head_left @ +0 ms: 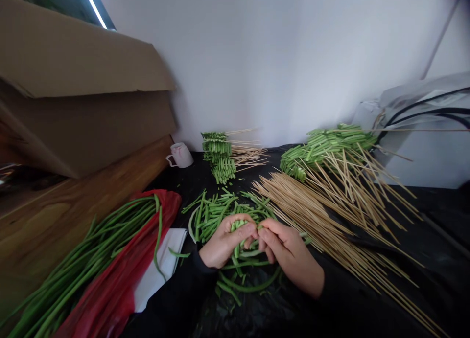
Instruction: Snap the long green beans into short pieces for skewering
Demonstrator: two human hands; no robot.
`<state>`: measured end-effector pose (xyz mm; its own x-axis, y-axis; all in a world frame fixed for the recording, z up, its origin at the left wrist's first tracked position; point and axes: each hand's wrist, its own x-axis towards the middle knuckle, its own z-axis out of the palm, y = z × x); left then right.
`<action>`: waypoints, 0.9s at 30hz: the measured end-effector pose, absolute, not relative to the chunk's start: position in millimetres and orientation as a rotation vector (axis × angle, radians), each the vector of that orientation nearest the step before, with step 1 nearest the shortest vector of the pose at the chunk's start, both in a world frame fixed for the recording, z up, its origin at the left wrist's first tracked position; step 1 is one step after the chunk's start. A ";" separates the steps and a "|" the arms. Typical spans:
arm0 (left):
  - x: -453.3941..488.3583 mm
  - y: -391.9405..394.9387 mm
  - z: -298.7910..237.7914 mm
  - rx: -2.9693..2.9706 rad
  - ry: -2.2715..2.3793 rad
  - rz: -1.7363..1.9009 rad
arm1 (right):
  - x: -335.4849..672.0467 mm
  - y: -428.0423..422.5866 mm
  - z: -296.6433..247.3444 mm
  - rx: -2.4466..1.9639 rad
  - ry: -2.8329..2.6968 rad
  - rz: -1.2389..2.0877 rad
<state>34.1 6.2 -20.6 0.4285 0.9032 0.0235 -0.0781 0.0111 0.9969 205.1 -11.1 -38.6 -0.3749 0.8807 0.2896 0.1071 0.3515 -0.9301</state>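
My left hand [223, 242] and my right hand [284, 250] meet over a black-covered table [433, 259]. Both are closed, pinching a small bundle of cut green bean pieces [239, 226] held between them. Under and behind the hands lies a loose pile of short cut bean lengths [216, 211]. A wide spread of bare bamboo skewers [330, 215] lies just right of my right hand. Whether a skewer is in my fingers is hidden.
Long uncut green beans [91, 255] lie on a red plastic bag [121, 284] at the left. Finished bean skewers are stacked at the back centre [220, 154] and back right [323, 145]. A white mug [179, 155], a cardboard box [81, 93] and a wooden ledge [66, 211] stand left.
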 end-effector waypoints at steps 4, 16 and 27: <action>38.4 6.4 -25.8 1.134 0.732 0.910 | 204.3 -11.3 -32.9 -0.877 -1.676 1.216; 38.4 0.2 -18.7 1.254 0.729 0.902 | 212.3 -9.8 -27.1 -0.708 -1.545 1.636; 38.7 -5.8 -26.0 2.310 1.240 1.237 | 208.0 -5.1 -36.6 -0.775 -1.444 1.686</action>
